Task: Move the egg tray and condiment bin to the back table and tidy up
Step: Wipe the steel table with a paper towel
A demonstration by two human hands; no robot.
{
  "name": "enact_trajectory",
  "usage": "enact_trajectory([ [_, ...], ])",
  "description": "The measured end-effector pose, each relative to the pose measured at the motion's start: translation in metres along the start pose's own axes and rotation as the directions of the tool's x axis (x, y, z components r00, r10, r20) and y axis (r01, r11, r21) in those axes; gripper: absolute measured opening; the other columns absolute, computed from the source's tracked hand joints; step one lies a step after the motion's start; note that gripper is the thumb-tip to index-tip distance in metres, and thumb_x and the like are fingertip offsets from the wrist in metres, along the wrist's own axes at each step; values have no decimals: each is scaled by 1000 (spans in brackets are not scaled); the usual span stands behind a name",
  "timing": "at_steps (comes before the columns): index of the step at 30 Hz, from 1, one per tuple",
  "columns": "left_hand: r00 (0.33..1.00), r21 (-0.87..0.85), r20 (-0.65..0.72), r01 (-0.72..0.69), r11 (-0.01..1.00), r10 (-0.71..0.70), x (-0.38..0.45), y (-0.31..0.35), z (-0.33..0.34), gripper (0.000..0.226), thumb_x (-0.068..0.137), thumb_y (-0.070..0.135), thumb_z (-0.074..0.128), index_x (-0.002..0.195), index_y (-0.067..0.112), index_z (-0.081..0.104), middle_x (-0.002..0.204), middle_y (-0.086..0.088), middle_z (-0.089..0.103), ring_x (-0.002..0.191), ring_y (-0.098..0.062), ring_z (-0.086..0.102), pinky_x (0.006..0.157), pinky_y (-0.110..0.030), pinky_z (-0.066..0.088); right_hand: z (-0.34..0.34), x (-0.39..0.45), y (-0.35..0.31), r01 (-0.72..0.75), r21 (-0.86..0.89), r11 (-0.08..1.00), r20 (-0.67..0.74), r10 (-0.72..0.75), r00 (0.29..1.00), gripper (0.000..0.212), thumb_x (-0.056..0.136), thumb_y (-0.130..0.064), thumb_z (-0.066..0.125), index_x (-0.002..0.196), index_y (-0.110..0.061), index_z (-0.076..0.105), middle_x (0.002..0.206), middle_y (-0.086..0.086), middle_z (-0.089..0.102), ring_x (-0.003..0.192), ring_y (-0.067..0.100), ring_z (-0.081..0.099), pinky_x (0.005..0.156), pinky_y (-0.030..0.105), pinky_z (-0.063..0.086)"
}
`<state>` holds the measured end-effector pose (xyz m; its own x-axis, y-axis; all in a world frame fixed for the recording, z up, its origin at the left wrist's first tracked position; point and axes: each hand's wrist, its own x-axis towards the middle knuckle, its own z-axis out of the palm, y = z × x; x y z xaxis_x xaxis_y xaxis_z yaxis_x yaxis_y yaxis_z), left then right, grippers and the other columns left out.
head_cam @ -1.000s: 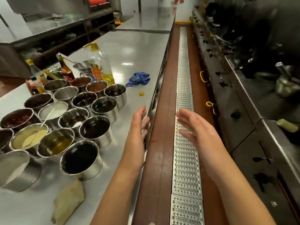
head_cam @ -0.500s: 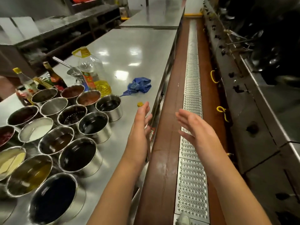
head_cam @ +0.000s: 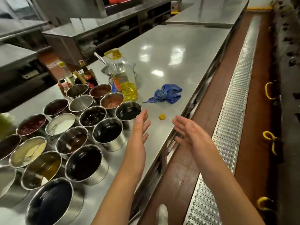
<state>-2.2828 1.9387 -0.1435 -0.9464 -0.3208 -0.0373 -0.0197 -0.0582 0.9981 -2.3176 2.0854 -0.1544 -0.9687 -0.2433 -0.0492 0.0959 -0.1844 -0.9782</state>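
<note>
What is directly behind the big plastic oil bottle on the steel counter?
Behind the oil bottle sits a metal pot or strainer; only its rim edges show on either side. A steel handle angles up to the bottle's left. The bottle hides the vessel's middle, so its contents cannot be seen.

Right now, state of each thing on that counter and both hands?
left hand: open, holds nothing
right hand: open, holds nothing
oil bottle: upright, uncapped, part full
yellow cap: loose on counter
blue cloth: crumpled
condiment tins: uncovered, mostly filled
</note>
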Motion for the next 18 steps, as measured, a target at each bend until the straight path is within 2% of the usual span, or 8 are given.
enact_trajectory([
  [4, 1000, -17, -19, -13, 1000, 13, 47, -7, 11, 65, 84, 74, 30, 140, 44, 44, 143, 22, 50, 127, 5, 49, 116, -37, 32, -14, 53, -1, -10, 1, 1000, 8, 10, 1000, 48, 75, -59, 52, 114, -34, 65, 121, -12, 70, 119, 1, 60, 101, 31, 48],
  [7, 1000, -65, -9, -14, 998, 13, 93, -11, 28, 68, 75, 78, 34, 134, 47, 46, 142, 22, 51, 127, 5, 49, 114, -36, 33, -28, 95, -8, -19, -23, 1000, -14, 19, 1000, 51, 74, -59, 52, 116, -33, 64, 123, -12, 68, 119, 2, 60, 99, 27, 48],
  [11, 998, -98, 62, -2, 995, 8, 158, -9, 71, 65, 83, 73, 32, 139, 43, 46, 141, 21, 52, 125, 6, 50, 115, -37, 32, -62, 145, -29, -1, -86, 996, -76, -5, 997, 50, 79, -57, 49, 121, -33, 62, 125, -14, 67, 121, 1, 59, 97, 21, 46],
  [14, 990, -117, 141, 4, 993, 12, 199, -4, 109, 62, 84, 70, 33, 138, 41, 48, 141, 18, 53, 125, 4, 51, 116, -37, 31, -93, 175, -42, 35, -86, 996, -152, -48, 987, 55, 82, -54, 49, 129, -26, 61, 126, -11, 67, 121, 2, 59, 102, 26, 46],
  [18, 982, -127, 189, -4, 992, 28, 242, -6, 155, 68, 75, 75, 36, 134, 44, 50, 138, 19, 54, 125, 5, 51, 114, -33, 34, -128, 210, -49, 39, -95, 995, -196, -57, 979, 53, 82, -55, 49, 127, -31, 60, 128, -13, 66, 122, 1, 58, 108, 34, 44],
])
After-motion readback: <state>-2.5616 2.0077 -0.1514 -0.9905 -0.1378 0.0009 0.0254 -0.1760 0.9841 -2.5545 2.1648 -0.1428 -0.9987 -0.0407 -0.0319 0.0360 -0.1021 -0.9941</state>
